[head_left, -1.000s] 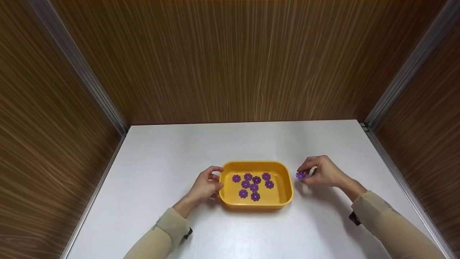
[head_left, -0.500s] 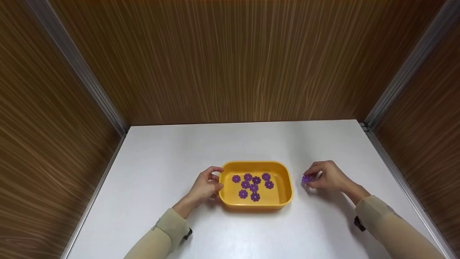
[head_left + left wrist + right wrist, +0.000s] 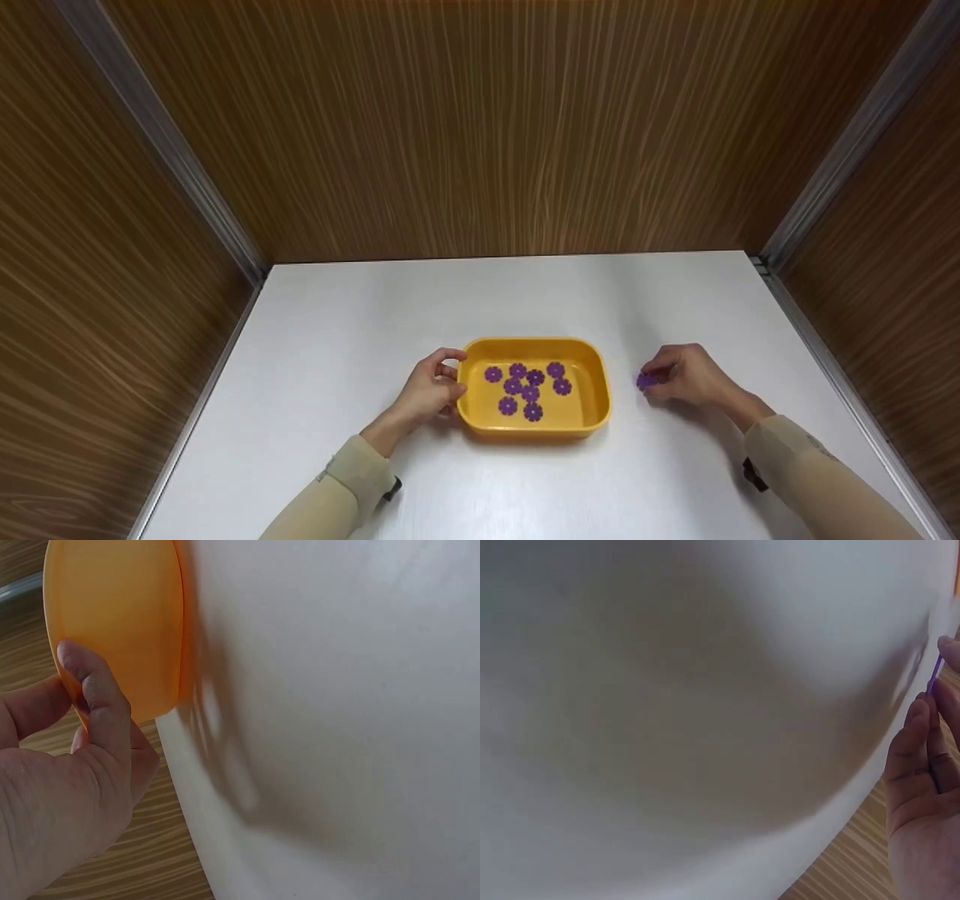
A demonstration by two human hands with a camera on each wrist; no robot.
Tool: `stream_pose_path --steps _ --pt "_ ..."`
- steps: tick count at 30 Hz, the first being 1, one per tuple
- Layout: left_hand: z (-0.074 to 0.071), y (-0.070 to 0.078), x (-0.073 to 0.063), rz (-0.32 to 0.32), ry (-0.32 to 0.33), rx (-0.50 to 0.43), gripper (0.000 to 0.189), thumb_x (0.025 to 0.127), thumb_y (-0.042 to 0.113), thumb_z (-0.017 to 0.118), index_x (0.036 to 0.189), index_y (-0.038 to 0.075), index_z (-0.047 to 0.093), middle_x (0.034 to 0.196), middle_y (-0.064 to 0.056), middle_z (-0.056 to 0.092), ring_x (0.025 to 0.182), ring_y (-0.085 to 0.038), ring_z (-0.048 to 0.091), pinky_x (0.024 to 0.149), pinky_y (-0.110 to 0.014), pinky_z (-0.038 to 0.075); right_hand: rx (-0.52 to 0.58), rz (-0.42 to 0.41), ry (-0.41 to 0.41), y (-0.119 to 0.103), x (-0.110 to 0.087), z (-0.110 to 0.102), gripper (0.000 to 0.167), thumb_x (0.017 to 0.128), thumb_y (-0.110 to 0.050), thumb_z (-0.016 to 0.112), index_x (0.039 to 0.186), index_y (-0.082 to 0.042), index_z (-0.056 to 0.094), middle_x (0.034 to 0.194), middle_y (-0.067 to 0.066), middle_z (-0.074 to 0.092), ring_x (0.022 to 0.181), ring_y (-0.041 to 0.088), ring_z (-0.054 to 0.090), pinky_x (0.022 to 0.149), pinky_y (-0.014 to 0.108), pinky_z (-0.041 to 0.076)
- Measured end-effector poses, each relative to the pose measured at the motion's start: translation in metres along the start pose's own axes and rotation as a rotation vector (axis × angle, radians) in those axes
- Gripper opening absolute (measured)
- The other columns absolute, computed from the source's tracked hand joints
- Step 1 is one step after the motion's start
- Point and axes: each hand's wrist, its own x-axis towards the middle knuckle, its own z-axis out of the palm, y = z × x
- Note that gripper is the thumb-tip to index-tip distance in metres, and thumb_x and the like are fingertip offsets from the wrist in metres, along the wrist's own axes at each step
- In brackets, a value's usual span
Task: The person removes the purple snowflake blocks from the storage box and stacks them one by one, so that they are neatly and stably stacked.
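A yellow rectangular tray (image 3: pixel 589 401) rests on the white table, with several purple flower-shaped pieces (image 3: pixel 508 406) lying flat inside, some overlapping. My left hand (image 3: pixel 426 391) grips the tray's left rim between thumb and fingers; the left wrist view shows the fingers on both sides of the tray wall (image 3: pixel 120 622). To the right of the tray, my right hand (image 3: pixel 688 376) pinches one purple flower-shaped piece (image 3: pixel 645 381) between thumb and fingertips. In the right wrist view that thin piece (image 3: pixel 934 675) appears edge-on, partly hidden by the fingers.
The white table (image 3: pixel 360 315) extends around the tray. A brown wood-grain panel (image 3: pixel 480 135) rises behind it, and similar panels stand at left and right with metal strips (image 3: pixel 832 142) in the corners.
My right hand has moved a little right and toward me, away from the tray, carrying the purple flower-shaped piece. The left hand and tray stay in place.
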Motion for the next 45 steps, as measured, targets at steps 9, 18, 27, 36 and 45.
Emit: stream_pose_path --steps 9,18,27,36,45 --pt "0.0006 0.0006 -0.0009 0.006 0.001 -0.011 0.057 0.095 -0.006 0.070 0.149 0.008 0.061 0.112 -0.009 0.056 0.079 -0.017 0.061 0.061 -0.031 0.061 -0.017 -0.012 0.004 0.0022 -0.0027 0.0038 0.027 0.080 -0.005 0.098 0.106 -0.006 0.089 0.094 0.007 0.081 0.081 0.015 0.070 0.075 0.018 0.063" --pt "-0.0006 -0.0001 0.0013 0.005 -0.006 -0.021 0.058 0.093 -0.005 0.070 0.149 0.008 0.061 0.108 -0.006 0.053 0.078 -0.016 0.059 0.060 -0.029 0.059 -0.007 0.016 -0.010 0.0047 -0.0045 0.0032 0.027 0.083 -0.007 0.097 0.109 -0.006 0.089 0.096 0.007 0.081 0.083 0.011 0.068 0.076 0.016 0.062" --pt "-0.0005 0.0009 0.0000 0.016 0.000 -0.016 0.057 0.094 -0.003 0.070 0.149 0.008 0.061 0.109 -0.007 0.054 0.078 -0.016 0.060 0.060 -0.029 0.059 0.006 0.024 -0.041 0.0053 -0.0034 -0.0006 0.027 0.087 -0.009 0.095 0.113 -0.005 0.088 0.101 0.008 0.081 0.086 0.011 0.070 0.079 0.017 0.063" --pt "-0.0005 0.0008 -0.0004 0.022 0.000 -0.027 0.057 0.093 -0.005 0.070 0.148 0.007 0.061 0.108 -0.006 0.054 0.076 -0.016 0.059 0.058 -0.027 0.059 -0.020 0.043 -0.040 0.0032 -0.0035 0.0006 0.028 0.087 -0.009 0.095 0.113 -0.005 0.088 0.100 0.007 0.080 0.086 0.011 0.068 0.078 0.017 0.062" --pt "-0.0004 -0.0005 0.0010 0.020 0.000 -0.035 0.057 0.093 -0.006 0.071 0.147 0.007 0.062 0.108 -0.006 0.054 0.076 -0.015 0.060 0.058 -0.027 0.059 0.005 0.081 -0.004 -0.0017 -0.0051 0.0016 0.031 0.085 -0.010 0.097 0.114 -0.005 0.086 0.102 0.009 0.082 0.086 0.012 0.068 0.077 0.016 0.061"
